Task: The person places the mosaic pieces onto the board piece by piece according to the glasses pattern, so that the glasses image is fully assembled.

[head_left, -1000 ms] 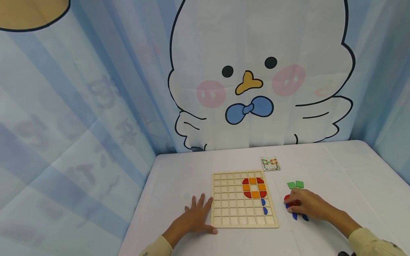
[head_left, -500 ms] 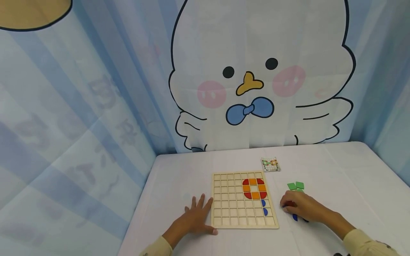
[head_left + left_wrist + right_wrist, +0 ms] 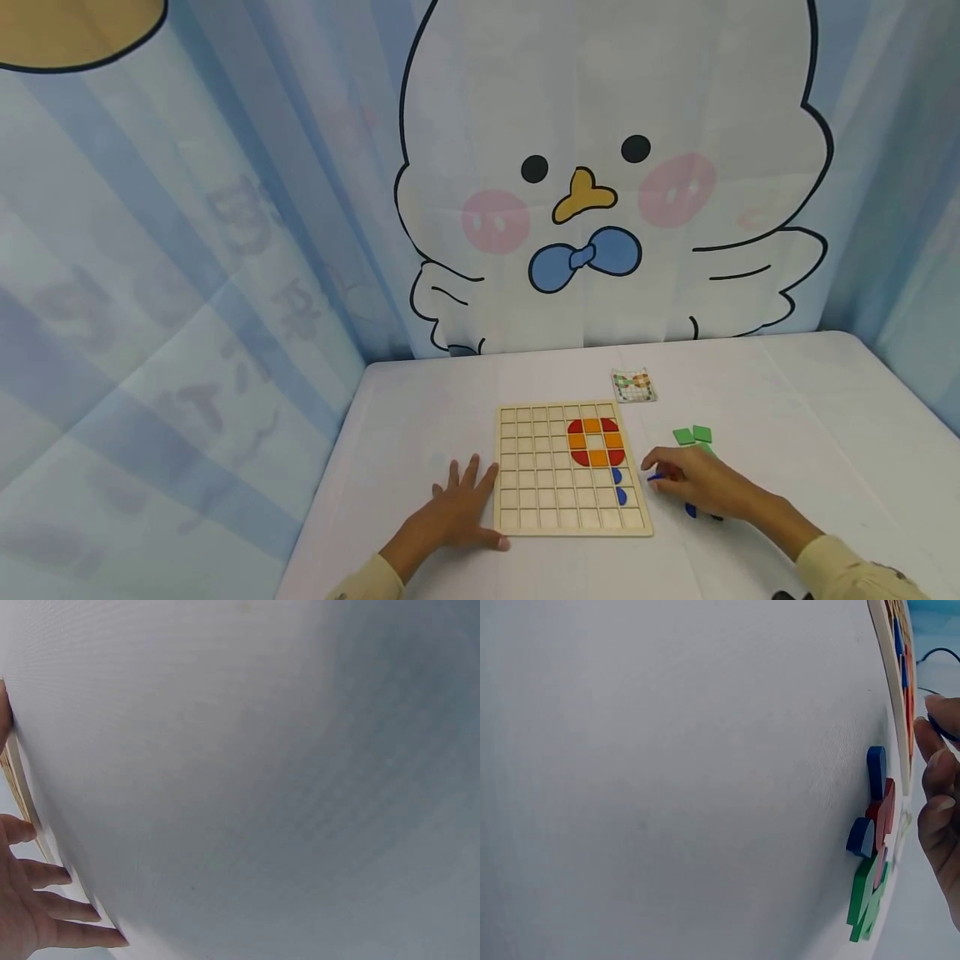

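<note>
Head: left hand (image 3: 454, 510) spread, holding nothing, at the left edge of the grid board (image 3: 543, 483) on the table (image 3: 427, 400). Right hand (image 3: 703, 480) pinches a blue piece (image 3: 656, 477) just right of the board, near green pieces (image 3: 683, 437). Left wrist: fingers straight, beside board edge. Right wrist: blue piece at fingertips; red pieces (image 3: 886, 816) beside green ones.

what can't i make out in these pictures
Head view: loose red pieces, covered by the right hand.
Head view: print on the card, too small.
Head view: dark object, cut off by the bottom edge.
Left wrist view: most of the board, cut off by the left edge.
Right wrist view: full outline of the held blue piece, hidden by the right hand.
</note>
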`<state>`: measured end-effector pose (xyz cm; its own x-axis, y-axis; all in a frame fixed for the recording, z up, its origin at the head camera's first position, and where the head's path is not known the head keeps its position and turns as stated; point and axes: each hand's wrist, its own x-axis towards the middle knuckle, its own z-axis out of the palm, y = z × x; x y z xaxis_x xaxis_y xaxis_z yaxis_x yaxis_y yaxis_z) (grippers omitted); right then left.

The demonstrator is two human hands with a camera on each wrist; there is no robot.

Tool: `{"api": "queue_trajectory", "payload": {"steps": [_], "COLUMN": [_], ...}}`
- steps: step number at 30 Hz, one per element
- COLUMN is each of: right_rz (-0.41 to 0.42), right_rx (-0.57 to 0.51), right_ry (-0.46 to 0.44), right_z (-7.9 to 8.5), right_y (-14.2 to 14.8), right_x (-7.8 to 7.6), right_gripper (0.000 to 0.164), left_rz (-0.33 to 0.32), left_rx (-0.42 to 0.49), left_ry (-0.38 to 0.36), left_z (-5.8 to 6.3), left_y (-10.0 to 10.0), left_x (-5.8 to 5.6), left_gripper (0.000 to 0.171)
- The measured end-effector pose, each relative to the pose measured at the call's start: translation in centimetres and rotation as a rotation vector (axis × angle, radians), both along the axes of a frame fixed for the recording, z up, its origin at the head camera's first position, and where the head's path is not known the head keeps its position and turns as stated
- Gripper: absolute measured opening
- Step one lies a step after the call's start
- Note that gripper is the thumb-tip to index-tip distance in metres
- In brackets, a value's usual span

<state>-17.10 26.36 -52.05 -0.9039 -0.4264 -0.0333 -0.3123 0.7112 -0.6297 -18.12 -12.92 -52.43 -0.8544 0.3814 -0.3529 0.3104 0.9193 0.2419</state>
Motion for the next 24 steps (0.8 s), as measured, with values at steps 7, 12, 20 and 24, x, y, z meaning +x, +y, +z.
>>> {"api": "queue_trajectory", "payload": {"steps": [7, 12, 20, 24], "right_rz": [0.037, 0.066, 0.131, 0.132], "right_rx": [-0.075, -0.13, -0.186, -0.199], "right_ry": [0.014, -0.032, -0.058, -0.09], "right_z": [0.1, 0.0, -0.4, -0.5], "right_y": [-0.8, -1.5, -2.8, -3.5], "right_x": [0.0, -0.1, 0.1, 0.3], "right_gripper": [0.011, 0.013, 0.013, 0.011], "left_rz": [-0.008, -0.011, -0.01, -0.008], "left_rx": [0.015, 0.018, 0.02, 0.017], "left_ry": [-0.001, -0.003, -0.003, -0.004], "left_z": [0.1, -0.1, 0.3, 0.5], "left_y": [-0.1, -0.2, -0.1, -0.1], "left_x": [0.0, 0.0, 0.1, 0.2], "left_gripper": [0.114, 0.114, 0.114, 0.114]}}
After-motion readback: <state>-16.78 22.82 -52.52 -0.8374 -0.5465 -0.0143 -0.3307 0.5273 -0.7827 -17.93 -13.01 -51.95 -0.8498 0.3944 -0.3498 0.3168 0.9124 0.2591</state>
